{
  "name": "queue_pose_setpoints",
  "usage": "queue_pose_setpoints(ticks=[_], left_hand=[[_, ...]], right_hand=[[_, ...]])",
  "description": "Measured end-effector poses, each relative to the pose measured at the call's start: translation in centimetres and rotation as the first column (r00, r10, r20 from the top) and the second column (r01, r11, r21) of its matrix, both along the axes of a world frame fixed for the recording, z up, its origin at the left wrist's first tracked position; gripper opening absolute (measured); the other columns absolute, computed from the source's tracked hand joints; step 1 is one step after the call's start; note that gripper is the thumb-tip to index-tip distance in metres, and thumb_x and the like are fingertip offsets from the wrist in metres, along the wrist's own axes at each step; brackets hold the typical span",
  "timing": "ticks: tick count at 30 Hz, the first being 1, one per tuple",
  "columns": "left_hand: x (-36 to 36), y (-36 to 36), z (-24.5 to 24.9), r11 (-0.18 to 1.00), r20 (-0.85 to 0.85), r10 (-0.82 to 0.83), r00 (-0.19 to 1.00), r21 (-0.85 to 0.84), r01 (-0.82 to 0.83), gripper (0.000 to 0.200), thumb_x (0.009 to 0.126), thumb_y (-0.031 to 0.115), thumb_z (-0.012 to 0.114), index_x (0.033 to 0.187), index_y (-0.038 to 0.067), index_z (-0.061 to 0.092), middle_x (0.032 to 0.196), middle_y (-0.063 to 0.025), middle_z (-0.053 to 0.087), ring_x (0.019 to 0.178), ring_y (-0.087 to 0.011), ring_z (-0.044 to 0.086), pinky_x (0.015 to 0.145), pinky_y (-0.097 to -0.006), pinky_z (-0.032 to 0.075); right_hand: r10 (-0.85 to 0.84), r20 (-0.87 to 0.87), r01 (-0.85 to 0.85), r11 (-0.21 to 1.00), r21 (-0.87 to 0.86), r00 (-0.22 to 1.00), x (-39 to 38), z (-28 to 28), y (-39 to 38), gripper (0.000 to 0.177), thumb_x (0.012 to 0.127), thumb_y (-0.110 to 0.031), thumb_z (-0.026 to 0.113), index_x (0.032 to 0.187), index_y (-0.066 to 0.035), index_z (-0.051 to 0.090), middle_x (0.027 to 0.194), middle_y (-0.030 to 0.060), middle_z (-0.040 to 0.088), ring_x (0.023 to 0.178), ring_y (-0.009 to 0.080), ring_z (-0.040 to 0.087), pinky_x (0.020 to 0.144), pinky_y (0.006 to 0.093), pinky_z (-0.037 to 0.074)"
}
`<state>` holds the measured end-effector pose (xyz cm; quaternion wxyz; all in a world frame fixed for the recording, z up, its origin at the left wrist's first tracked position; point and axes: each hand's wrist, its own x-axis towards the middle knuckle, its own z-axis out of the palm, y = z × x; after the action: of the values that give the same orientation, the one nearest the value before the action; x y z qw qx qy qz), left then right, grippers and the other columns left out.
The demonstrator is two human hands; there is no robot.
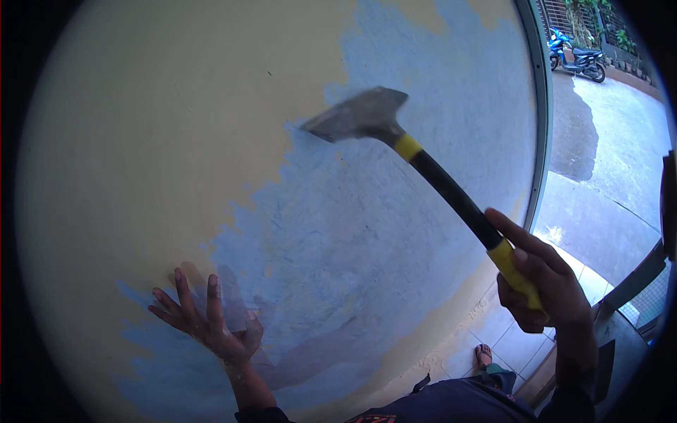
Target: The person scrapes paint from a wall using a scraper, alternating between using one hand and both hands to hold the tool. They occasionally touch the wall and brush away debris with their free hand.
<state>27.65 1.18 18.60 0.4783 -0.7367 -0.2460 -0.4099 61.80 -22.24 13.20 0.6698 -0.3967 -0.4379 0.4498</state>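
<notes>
Scraper [363, 116] is angled at the wall [176, 141], my right fingers [518, 233] closed round it, left fingers [214, 299] spread; scraping likely wants steady pressure.

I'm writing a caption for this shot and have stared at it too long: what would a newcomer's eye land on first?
Probably the long-handled scraper, black and yellow, slanting across the upper middle from the right hand. Next, the wall behind it, yellowish at left and ragged blue-grey toward the right, with the left hand spread low against it. A blue motorbike stands outside, top right.
</notes>
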Motion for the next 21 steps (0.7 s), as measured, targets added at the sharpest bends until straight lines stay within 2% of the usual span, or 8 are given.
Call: queue_pose_setpoints(ticks=[3, 5, 9, 11, 13, 17, 18, 21], left_hand=[[0.3, -0.4, -0.1, 1.0, -0.014, -0.011, 1.0, -0.023, 0.011, 0.056, 0.087, 0.055, 0.042, 0.132, 0.024, 0.051, 0.145, -0.0173, 0.038, 0.142, -0.0428, 0.014, 0.108, -0.0668, 0.005], [0.3, -0.1, 0.2, 1.0, 0.0, -0.019, 1.0, -0.012, 0.019, 0.056, 0.087, 0.056, 0.042, 0.132, 0.024, 0.052, 0.145, -0.0175, 0.038, 0.142, -0.043, 0.014, 0.108, -0.0668, 0.005], [0.3, 0.0, 0.0, 1.0, -0.015, -0.007, 1.0, -0.01, 0.007, 0.056, 0.087, 0.056, 0.043, 0.132, 0.024, 0.051, 0.145, -0.018, 0.038, 0.141, -0.0432, 0.014, 0.109, -0.0667, 0.004], [0.3, -0.4, -0.1, 1.0, -0.019, -0.005, 1.0, -0.018, 0.004, 0.056, 0.087, 0.055, 0.043, 0.132, 0.024, 0.051, 0.145, -0.0181, 0.037, 0.141, -0.0431, 0.014, 0.109, -0.0666, 0.004], [0.2, -0.1, 0.0, 1.0, -0.011, -0.014, 1.0, -0.001, 0.014, 0.056, 0.087, 0.055, 0.043, 0.132, 0.023, 0.051, 0.145, -0.0178, 0.037, 0.142, -0.0431, 0.013, 0.109, -0.0667, 0.004], [-0.2, -0.1, -0.1, 1.0, -0.043, -0.01, 0.999, 0.005, 0.01, 0.056, 0.087, 0.055, 0.043, 0.132, 0.023, 0.051, 0.145, -0.0179, 0.037, 0.142, -0.0434, 0.013, 0.109, -0.0666, 0.004], [0.1, -0.2, 0.1, 1.0, -0.031, -0.012, 0.999, -0.008, 0.011, 0.056, 0.087, 0.055, 0.043, 0.132, 0.023, 0.051, 0.145, -0.018, 0.037, 0.142, -0.0433, 0.013, 0.109, -0.0664, 0.004], [0.2, -0.3, -0.1, 1.0, -0.012, -0.008, 1.0, -0.004, 0.008, 0.055, 0.087, 0.054, 0.042, 0.132, 0.023, 0.052, 0.145, -0.0183, 0.037, 0.142, -0.0433, 0.013, 0.109, -0.0659, 0.005]], right_hand=[[0.034, -0.074, -0.031, 0.999, 0.039, 0.997, -0.6, 0.4, 0.6, 0.052, 0.102, -0.028, 0.032, 0.149, -0.007, 0.02, 0.058, 0.0059, 0.049, 0.035, 0.008, 0.044, 0.033, 0.0215, 0.041], [0.054, -0.035, -0.051, 0.996, 0.078, 0.998, -0.6, -0.6, 0.4, 0.052, 0.102, -0.027, 0.032, 0.149, -0.007, 0.02, 0.057, 0.0054, 0.049, 0.035, 0.0083, 0.044, 0.033, 0.0214, 0.04], [0.068, -0.109, -0.065, 0.997, 0.035, 0.992, -0.3, -0.1, 0.6, 0.053, 0.102, -0.028, 0.033, 0.149, -0.008, 0.019, 0.056, 0.0054, 0.046, 0.035, 0.0077, 0.042, 0.032, 0.022, 0.04], [0.064, -0.108, -0.062, 0.998, 0.022, 0.992, -0.6, 0.3, 0.9, 0.053, 0.102, -0.028, 0.033, 0.149, -0.009, 0.019, 0.057, 0.005, 0.045, 0.037, 0.0069, 0.041, 0.033, 0.0218, 0.04], [0.072, -0.055, -0.066, 0.993, 0.103, 0.996, -0.4, -1.2, 0.9, 0.053, 0.102, -0.028, 0.032, 0.149, -0.009, 0.018, 0.057, 0.0046, 0.044, 0.036, 0.007, 0.041, 0.032, 0.0209, 0.039], [0.119, -0.199, -0.109, 0.992, 0.06, 0.973, 0.0, -0.9, 0.8, 0.051, 0.102, -0.027, 0.031, 0.149, -0.009, 0.02, 0.059, 0.0037, 0.046, 0.036, 0.0067, 0.043, 0.033, 0.0218, 0.043], [0.122, -0.205, -0.114, 0.992, 0.05, 0.971, -0.1, -0.2, 0.8, 0.053, 0.102, -0.027, 0.032, 0.149, -0.009, 0.018, 0.056, 0.0044, 0.043, 0.036, 0.0067, 0.04, 0.032, 0.0211, 0.039], [0.071, -0.117, -0.064, 0.996, 0.065, 0.991, -0.2, -1.5, 0.8, 0.053, 0.102, -0.027, 0.032, 0.15, -0.01, 0.017, 0.056, 0.0046, 0.044, 0.036, 0.0067, 0.041, 0.031, 0.0208, 0.039]])
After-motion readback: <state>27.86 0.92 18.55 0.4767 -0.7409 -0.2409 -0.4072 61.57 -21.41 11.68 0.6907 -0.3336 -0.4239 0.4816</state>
